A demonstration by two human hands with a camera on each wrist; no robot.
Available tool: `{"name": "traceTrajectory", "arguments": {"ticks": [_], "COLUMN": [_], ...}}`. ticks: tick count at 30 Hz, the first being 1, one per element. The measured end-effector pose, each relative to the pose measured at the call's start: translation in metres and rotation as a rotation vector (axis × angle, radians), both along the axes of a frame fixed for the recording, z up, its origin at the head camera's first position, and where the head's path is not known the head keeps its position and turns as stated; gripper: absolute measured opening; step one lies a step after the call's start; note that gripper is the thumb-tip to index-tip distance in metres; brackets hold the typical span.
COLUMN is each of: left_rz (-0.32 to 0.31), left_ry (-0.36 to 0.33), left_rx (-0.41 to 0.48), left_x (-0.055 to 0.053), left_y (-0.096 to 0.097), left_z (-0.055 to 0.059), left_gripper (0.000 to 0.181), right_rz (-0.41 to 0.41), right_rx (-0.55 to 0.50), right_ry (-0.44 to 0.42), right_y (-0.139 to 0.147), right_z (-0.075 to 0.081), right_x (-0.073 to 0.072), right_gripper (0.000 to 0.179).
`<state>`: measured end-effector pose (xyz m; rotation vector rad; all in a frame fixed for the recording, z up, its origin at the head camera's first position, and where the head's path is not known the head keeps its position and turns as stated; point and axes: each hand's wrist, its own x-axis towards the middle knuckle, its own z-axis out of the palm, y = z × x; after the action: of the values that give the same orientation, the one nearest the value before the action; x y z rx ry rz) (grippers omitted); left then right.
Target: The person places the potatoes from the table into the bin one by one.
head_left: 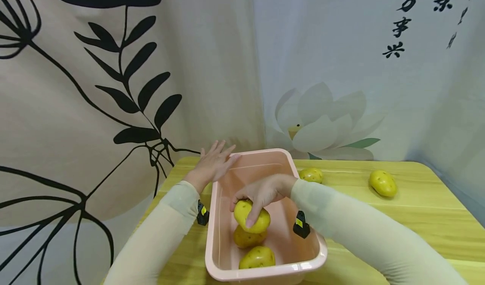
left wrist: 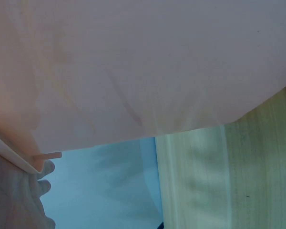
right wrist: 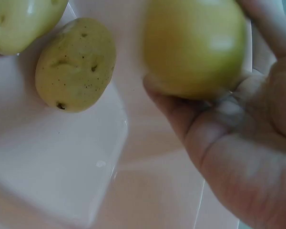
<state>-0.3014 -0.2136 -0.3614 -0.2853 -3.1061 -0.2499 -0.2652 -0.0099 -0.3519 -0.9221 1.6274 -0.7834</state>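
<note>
My right hand (head_left: 265, 194) grips a yellow potato (head_left: 251, 217) inside the pink plastic bin (head_left: 322, 251), with the thumb across its near side. In the right wrist view that potato (right wrist: 195, 47) looks blurred and is held above the bin floor. Beneath it in the head view lies a browner, spotted potato (head_left: 249, 237), and another yellow potato (head_left: 257, 257) lies at the near wall. At the bin's far left corner, my left hand (head_left: 214, 165) rests with its fingers spread. The left wrist view shows the bin's outer wall (left wrist: 148, 62) and part of that hand (left wrist: 14, 195) at the rim.
On the wooden table (head_left: 352, 209), one potato (head_left: 311, 175) lies just right of the bin and another potato (head_left: 383, 183) farther right. A printed curtain (head_left: 212, 66) hangs behind the table's far edge.
</note>
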Motion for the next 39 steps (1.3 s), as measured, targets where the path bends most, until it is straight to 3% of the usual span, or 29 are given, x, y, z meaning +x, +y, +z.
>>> {"name": "traceTrajectory", "arguments": {"ticks": [8, 24, 39], "left_rz": [-0.011, -0.011, -0.012], "left_ry": [0.010, -0.004, -0.005], "left_rx": [0.016, 0.034, 0.046], "left_x": [0.0015, 0.0023, 0.0008], "left_y": [-0.0008, -0.0002, -0.0007], "left_z": [0.0006, 0.0024, 0.0015], "left_gripper": [0.069, 0.068, 0.068], "right_rz": [-0.013, -0.011, -0.011], "right_rx": [-0.015, -0.069, -0.075], "right_ry": [0.013, -0.070, -0.055], "right_y": [-0.0042, -0.0050, -0.0050], "right_z": [-0.0072, -0.0062, -0.0041], "right_x": [0.0029, 0.0028, 0.0012], "right_gripper": [0.039, 0.047, 0.041]}}
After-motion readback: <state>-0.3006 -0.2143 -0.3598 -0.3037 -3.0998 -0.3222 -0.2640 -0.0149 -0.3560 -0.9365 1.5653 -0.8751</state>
